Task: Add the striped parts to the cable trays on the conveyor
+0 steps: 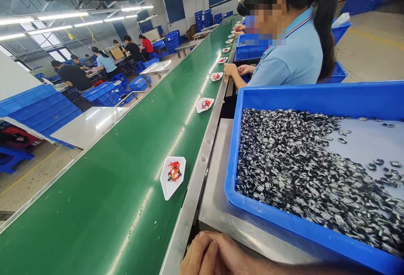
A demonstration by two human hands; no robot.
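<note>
Our L hand & R hand are touching, fingers curled, can't tell if anything's held, w/ the tub of b/w pcs sitting beside the belt, prob. for easy reach.

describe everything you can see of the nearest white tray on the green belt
The white tray is a shallow, angular dish with a tapered near end, apparently plastic. It lies face up on the green belt, near the metal rail. Inside sits a small cluster of red, orange and black pieces.
</note>
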